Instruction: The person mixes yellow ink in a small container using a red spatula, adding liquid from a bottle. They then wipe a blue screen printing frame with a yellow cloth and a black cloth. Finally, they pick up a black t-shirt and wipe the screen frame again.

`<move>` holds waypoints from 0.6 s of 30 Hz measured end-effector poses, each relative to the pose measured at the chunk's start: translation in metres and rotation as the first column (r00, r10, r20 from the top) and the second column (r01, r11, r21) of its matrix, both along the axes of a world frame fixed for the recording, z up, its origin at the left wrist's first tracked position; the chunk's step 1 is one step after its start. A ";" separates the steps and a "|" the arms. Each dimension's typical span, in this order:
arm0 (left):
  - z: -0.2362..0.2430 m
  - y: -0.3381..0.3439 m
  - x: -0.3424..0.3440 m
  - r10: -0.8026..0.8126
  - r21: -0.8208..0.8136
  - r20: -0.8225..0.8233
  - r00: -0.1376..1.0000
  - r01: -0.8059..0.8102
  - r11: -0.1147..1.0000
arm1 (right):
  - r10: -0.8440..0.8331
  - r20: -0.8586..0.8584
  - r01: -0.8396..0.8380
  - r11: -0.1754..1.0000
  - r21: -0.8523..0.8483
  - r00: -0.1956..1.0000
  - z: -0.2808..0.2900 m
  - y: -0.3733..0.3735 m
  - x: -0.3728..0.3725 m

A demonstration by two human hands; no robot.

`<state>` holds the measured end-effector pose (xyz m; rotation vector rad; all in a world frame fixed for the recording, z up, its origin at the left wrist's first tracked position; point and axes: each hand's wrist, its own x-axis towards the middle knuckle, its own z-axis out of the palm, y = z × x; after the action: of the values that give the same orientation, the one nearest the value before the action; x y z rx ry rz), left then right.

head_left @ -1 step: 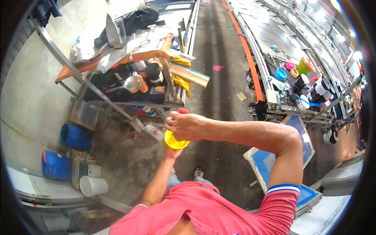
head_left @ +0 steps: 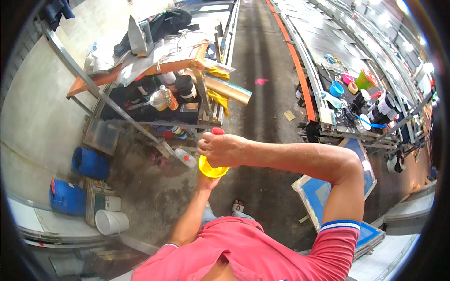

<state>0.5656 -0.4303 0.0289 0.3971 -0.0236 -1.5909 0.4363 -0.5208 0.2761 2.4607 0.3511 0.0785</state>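
Right hand: you are clenching your right hand [head_left: 224, 149] over the top of the yellow container [head_left: 212, 168], in front of your chest; a red cap or knob [head_left: 218, 131] is showing just above your knuckles.
Left hand: you are bringing your left hand [head_left: 205, 181] up under the yellow container, cupping its underside; most of that hand is hidden, so whether it is gripping or only supporting cannot be told.
Yellow container: it is sitting between your two hands, held up over the concrete floor [head_left: 262, 112], not resting on anything. Its contents are not showing.
Risk: you are working the top while the container is hanging in the air, so a slip of the lower hand could be dropping it onto the floor, and anything inside could be spilling over your red shirt [head_left: 243, 253].
Floor, near left: a white bucket [head_left: 111, 221] is lying on its side, and two blue drums [head_left: 90, 163] are lying near it; their contents cannot be seen.
Framed screens: blue-framed screens [head_left: 328, 192] are lying to your right, under your elbow.
Bench, left: dark jars and a clear bottle [head_left: 165, 97] are standing on the shelf under the cluttered bench [head_left: 77, 86].
Bench, far right: coloured cups and pots [head_left: 336, 89] are crowding the long bench [head_left: 328, 42].
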 end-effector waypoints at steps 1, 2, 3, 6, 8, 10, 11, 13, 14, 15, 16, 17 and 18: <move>0.003 0.002 -0.003 -0.006 -0.027 -0.022 1.000 0.005 1.000 | -0.014 -0.003 0.014 1.000 0.027 1.000 0.002 -0.003 0.006; 0.006 0.004 -0.003 -0.012 -0.055 -0.043 0.999 0.010 0.998 | -0.027 -0.006 0.028 0.998 0.053 1.000 0.004 -0.006 0.012; 0.004 0.000 -0.006 -0.013 -0.064 -0.103 0.995 0.006 0.998 | -0.137 -0.054 0.141 0.987 0.072 0.989 0.006 -0.010 0.013; -0.007 -0.005 0.001 -0.040 -0.049 -0.198 0.979 0.030 0.998 | -0.358 -0.125 0.369 0.926 0.075 0.925 -0.011 -0.028 0.017; -0.027 -0.007 0.016 0.012 -0.044 -0.150 0.989 -0.019 0.999 | -0.477 -0.245 0.507 0.858 0.077 0.844 0.005 -0.020 0.029; -0.022 -0.008 0.025 0.037 -0.043 -0.129 0.991 -0.043 0.998 | -0.571 -0.342 0.641 0.755 0.139 0.746 0.010 -0.017 0.036; -0.020 -0.010 0.030 0.038 -0.064 -0.150 0.988 -0.048 0.997 | -0.601 -0.383 0.699 0.686 0.202 0.701 0.006 -0.019 0.040; -0.021 -0.012 0.036 0.104 -0.093 -0.090 0.991 -0.112 0.989 | -0.609 -0.483 0.773 0.555 0.307 0.629 0.000 -0.016 0.043; -0.022 -0.014 0.041 0.132 -0.097 -0.092 0.987 -0.140 0.985 | -0.626 -0.602 0.868 0.393 0.305 0.495 -0.002 -0.015 0.047; -0.023 -0.013 0.045 0.168 -0.092 -0.096 0.981 -0.177 0.980 | -0.600 -0.717 0.935 0.225 0.274 0.355 0.010 -0.008 0.056; -0.024 -0.011 0.048 0.200 -0.090 -0.099 0.975 -0.209 0.974 | -0.540 -0.816 0.975 0.052 0.214 0.208 0.016 -0.003 0.062; -0.024 -0.015 0.051 0.253 -0.109 -0.061 0.966 -0.258 0.960 | -0.477 -0.865 0.986 0.033 0.163 0.159 0.004 -0.010 0.067; -0.029 -0.016 0.054 0.311 -0.114 -0.027 0.950 -0.312 0.943 | -0.414 -0.904 0.994 0.022 0.110 0.109 0.007 -0.008 0.074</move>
<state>0.6192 -0.4462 -0.0004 0.2861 -0.0451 -1.2708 0.5100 -0.5289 0.2833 2.9297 -1.2671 -1.6086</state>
